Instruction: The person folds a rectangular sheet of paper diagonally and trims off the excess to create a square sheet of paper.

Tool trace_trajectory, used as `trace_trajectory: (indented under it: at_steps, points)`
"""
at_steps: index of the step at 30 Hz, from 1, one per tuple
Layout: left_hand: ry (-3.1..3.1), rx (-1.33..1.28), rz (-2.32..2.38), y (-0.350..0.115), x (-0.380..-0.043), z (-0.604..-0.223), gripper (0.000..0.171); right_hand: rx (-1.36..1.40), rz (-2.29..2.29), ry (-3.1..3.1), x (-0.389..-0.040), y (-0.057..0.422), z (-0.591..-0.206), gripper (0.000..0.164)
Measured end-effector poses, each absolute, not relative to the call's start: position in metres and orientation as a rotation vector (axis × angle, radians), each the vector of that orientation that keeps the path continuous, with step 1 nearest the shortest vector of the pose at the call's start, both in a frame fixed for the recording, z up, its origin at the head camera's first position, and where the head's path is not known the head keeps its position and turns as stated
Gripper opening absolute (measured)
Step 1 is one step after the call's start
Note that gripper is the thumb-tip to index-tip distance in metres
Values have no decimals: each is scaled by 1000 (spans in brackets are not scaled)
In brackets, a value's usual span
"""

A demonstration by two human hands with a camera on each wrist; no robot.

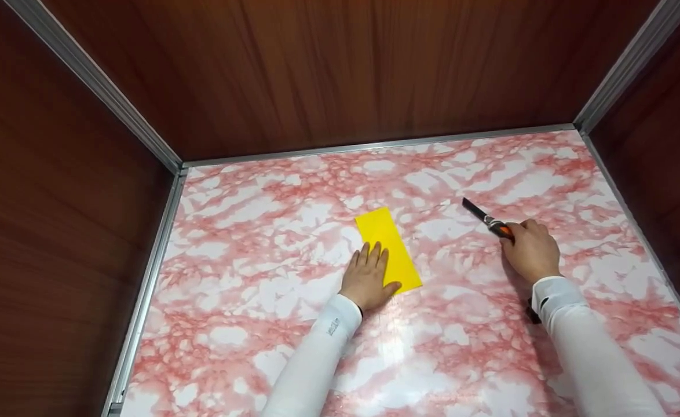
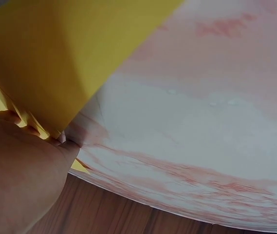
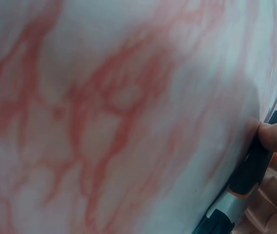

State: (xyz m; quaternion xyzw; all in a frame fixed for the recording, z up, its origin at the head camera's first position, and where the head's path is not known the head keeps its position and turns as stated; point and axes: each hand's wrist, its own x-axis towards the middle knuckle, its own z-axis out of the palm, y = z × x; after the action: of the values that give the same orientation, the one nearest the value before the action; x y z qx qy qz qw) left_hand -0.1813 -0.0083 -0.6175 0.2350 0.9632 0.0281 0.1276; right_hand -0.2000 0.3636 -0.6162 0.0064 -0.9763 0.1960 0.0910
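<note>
A yellow rectangular sheet point(image 1: 395, 249) lies on the pink-and-white marbled tabletop point(image 1: 247, 272). My left hand point(image 1: 366, 284) rests on its near left part, fingers extended and spread, thumb along the near edge. In the left wrist view the yellow sheet point(image 2: 75, 53) fills the upper left, and its edge is beside my left thumb. My right hand point(image 1: 532, 250) holds a utility knife point(image 1: 495, 225) by its black-and-orange handle, to the right of the sheet. The knife's dark blade points to the far left, away from me. In the right wrist view, my thumb lies on the dark knife handle point(image 3: 248, 170).
Dark wood-grain panels point(image 1: 340, 69) enclose the far side and both sides of the tabletop. Metal trim point(image 1: 375, 147) runs along the far edge, with more metal strips at the corners. A small dark object point(image 1: 534, 313) shows beneath my right wrist.
</note>
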Motion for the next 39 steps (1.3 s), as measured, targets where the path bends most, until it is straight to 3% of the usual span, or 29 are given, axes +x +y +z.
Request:
trace_trajectory:
  at_steps: [6,15,22,30,39]
  points:
    - [2810,693,98,-9,-181,-616,85,21,593,-2909,-199,363,-614,35]
    - [2776,662,71,-9,-182,-619,86,12,637,-2789,-203,341,-611,53]
    - [2783,693,88,-11,-182,-619,86,400,532,-2728,-210,280,-615,42]
    - [2749,730,19,-13,-187,-614,84,825,463,-2957,-197,205,-616,55]
    - [2707,741,53,-15,-193,-613,87,965,532,-3034,-192,173,-622,67]
